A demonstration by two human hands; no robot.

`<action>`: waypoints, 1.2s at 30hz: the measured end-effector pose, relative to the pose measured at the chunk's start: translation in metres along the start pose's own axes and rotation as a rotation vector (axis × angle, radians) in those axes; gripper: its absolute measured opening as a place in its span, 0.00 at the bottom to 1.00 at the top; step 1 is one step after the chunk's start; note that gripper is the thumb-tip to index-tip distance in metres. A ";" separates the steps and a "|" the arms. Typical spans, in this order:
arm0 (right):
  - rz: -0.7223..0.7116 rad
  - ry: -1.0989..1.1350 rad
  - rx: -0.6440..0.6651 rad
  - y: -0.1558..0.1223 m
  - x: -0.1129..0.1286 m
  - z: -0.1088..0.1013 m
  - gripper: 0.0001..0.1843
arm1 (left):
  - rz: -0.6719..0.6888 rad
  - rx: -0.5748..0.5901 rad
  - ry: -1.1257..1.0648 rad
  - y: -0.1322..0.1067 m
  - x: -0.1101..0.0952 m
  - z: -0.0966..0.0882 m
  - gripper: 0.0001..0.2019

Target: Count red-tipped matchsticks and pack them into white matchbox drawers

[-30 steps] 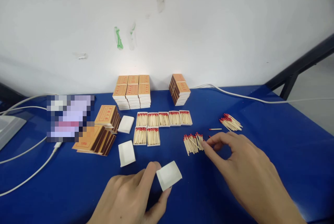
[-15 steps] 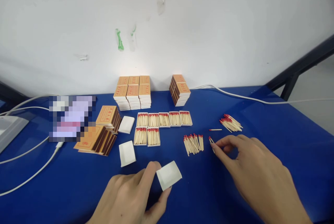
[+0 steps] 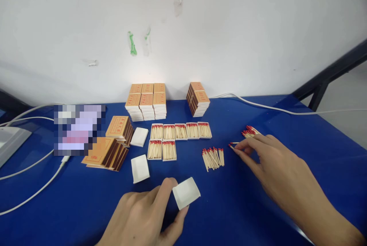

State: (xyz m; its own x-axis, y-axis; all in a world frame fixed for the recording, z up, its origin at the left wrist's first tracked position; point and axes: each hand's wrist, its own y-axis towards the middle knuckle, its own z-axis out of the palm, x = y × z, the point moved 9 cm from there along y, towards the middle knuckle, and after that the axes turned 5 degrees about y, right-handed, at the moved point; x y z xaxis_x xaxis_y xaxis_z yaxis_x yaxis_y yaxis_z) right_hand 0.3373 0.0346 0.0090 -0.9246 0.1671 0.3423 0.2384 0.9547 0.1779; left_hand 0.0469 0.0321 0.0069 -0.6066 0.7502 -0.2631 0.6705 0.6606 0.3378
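My left hand [image 3: 146, 215] is closed on a small white matchbox tray [image 3: 186, 193] at the bottom middle, thumb and finger on its sides; its inside is bare. My right hand [image 3: 269, 169] pinches a red-tipped match [image 3: 231, 146] between thumb and fingertip. A single match [image 3: 235, 143] lies at the fingertips, partly covered. Behind the knuckles is a heap of matches [image 3: 250, 131], partly hidden by the hand. Left of my right hand, loose matches [image 3: 212, 158] lie in a rough row on the blue table [image 3: 243, 207].
Several match-filled trays [image 3: 156, 132] sit in two rows mid-table. Two bare white trays, one flat tray [image 3: 140, 169] nearer me, lie left of them. Stacked matchboxes [image 3: 146, 101] stand by the wall, with another stack [image 3: 197, 99] farther right. Folded sleeves [image 3: 100, 152], a blurred phone and cables are left.
My right hand has moved up and away from me, from beside the loose row to the single match and the heap, still pinching a match. My left hand and its tray stay put.
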 end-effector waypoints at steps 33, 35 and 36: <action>0.244 0.128 0.018 -0.016 0.021 0.013 0.22 | 0.000 0.004 -0.021 -0.002 0.001 0.000 0.05; 0.238 0.128 0.025 -0.017 0.023 0.013 0.23 | 0.005 -0.001 -0.019 -0.002 0.001 0.000 0.06; 0.235 0.128 0.027 -0.017 0.024 0.014 0.23 | 0.009 -0.007 -0.014 -0.001 0.000 -0.001 0.06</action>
State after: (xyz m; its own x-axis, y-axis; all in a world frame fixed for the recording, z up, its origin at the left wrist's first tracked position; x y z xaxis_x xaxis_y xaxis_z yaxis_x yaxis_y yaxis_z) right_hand 0.3067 0.0256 0.0017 -0.7993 0.3543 0.4855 0.4327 0.8998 0.0559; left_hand 0.0454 0.0313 0.0074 -0.5947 0.7564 -0.2723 0.6730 0.6537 0.3460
